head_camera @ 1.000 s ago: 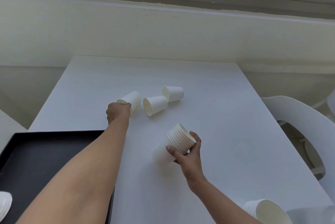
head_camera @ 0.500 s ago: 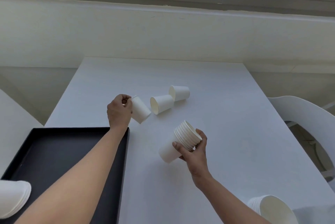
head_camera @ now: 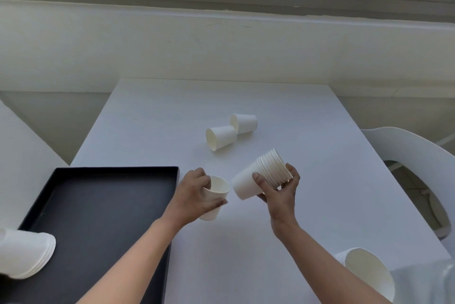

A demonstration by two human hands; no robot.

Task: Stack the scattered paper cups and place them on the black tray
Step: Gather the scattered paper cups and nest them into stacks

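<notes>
One paper cup [head_camera: 218, 186] is being gripped by the left hand [head_camera: 194, 193] and a stack of paper cups [head_camera: 261, 175] by the right hand [head_camera: 280, 193], close together above the white table [head_camera: 246, 254] beside the black tray [head_camera: 118, 169], so the stack's bottom should likely be going straight into the cup's open mouth.

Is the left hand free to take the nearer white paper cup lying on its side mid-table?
Probably not yet: the left hand grips another white paper cup; the path to the lying cup looks open.
</notes>
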